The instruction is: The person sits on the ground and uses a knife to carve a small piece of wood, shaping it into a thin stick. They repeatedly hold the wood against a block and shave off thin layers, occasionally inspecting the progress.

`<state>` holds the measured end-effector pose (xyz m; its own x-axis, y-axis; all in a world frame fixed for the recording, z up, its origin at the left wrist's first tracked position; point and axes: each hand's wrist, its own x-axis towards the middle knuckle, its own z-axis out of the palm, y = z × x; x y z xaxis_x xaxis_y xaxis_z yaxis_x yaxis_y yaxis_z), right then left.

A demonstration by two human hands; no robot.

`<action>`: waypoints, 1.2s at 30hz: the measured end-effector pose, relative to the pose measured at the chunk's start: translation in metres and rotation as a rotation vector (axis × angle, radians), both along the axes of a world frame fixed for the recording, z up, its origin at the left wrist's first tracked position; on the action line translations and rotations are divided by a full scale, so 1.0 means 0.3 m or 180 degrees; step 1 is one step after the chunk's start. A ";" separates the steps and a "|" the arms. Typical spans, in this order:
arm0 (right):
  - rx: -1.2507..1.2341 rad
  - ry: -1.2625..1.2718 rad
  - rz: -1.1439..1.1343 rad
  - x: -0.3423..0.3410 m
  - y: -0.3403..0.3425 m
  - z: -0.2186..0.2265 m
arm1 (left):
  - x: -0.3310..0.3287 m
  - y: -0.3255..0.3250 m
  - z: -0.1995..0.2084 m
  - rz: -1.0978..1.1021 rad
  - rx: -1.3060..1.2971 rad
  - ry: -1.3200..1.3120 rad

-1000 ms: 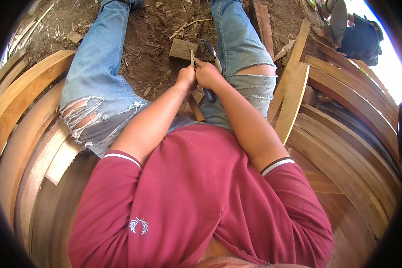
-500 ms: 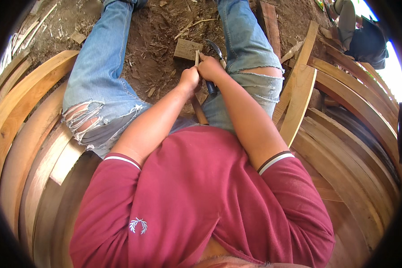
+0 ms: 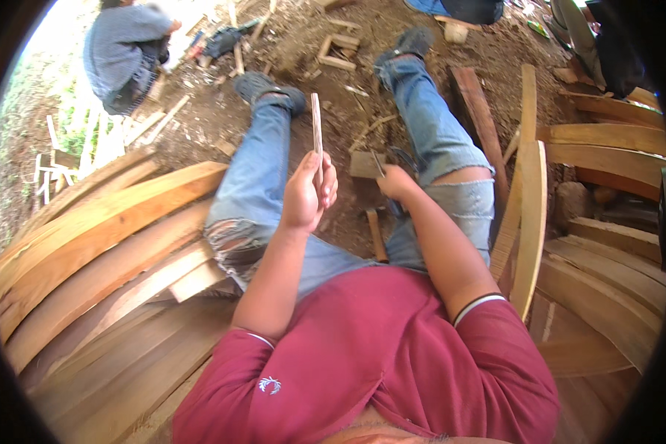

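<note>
My left hand [image 3: 309, 194] is raised in front of me, closed round the lower end of a thin wooden stick [image 3: 316, 122] that points upright. Lower and to the right, my right hand [image 3: 397, 183] is closed by my right knee. A narrow, blade-like piece [image 3: 377, 160] juts from its fingers; its kind is too small to make out. Just beyond that hand sits a squared wooden block [image 3: 364, 166] on the dirt. Beside the hand, partly hidden, lies a dark curved tool [image 3: 404, 155]. Between my thighs a wooden tool handle [image 3: 377, 235] rests.
Curved planks [image 3: 111, 214] are stacked on my left, and more curved boards [image 3: 607, 159] on my right. A long board [image 3: 529, 229] leans by my right leg. Farther off, a person in grey [image 3: 122, 55] crouches at the upper left, near scattered wood scraps [image 3: 338, 52].
My hands have parted: the left has risen with the stick, while the right stays low by the knee. The view has tilted up, bringing my feet and more ground into sight.
</note>
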<state>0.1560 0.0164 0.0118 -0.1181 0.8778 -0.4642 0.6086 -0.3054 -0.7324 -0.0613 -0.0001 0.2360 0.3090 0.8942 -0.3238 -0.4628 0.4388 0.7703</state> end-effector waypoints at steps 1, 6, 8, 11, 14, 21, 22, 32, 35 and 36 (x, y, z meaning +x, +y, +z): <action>0.0447 -0.0363 0.0349 0.004 -0.010 -0.059 | -0.001 -0.003 0.059 -0.0011 0.0148 0.0082; -0.0443 -0.1658 0.2338 -0.027 -0.011 0.032 | -0.046 -0.044 0.192 0.0196 0.0546 0.0401; -0.0507 -0.1543 0.2142 -0.045 -0.022 0.166 | -0.075 -0.071 0.227 0.0268 0.0606 0.0463; -0.0515 -0.1352 0.1928 -0.014 -0.030 0.153 | -0.072 -0.081 0.259 0.0302 0.0622 0.0459; -0.0562 -0.1362 0.1871 -0.010 -0.035 0.094 | -0.071 -0.095 0.275 0.0356 0.0586 0.0274; -0.0717 -0.1329 0.1641 0.003 -0.044 0.089 | -0.081 -0.100 0.297 0.0473 0.0604 0.0197; -0.0707 -0.1296 0.1605 0.007 -0.044 0.089 | -0.081 -0.099 0.304 0.0475 0.0614 0.0200; -0.0098 -0.1292 0.2372 0.014 -0.021 0.113 | -0.121 -0.113 0.316 0.0629 0.0838 0.0298; -0.0329 -0.0075 0.1131 0.000 -0.009 0.185 | -0.133 -0.127 0.311 0.0709 0.0881 0.0501; -0.0599 0.0522 0.0318 -0.024 -0.005 0.290 | -0.143 -0.135 0.311 0.0697 0.0914 0.0665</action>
<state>0.1490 0.0150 0.0989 -0.2870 0.7580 -0.5857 0.5205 -0.3899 -0.7597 -0.1043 -0.0407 0.3294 0.0554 0.9946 -0.0873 -0.3420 0.1011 0.9343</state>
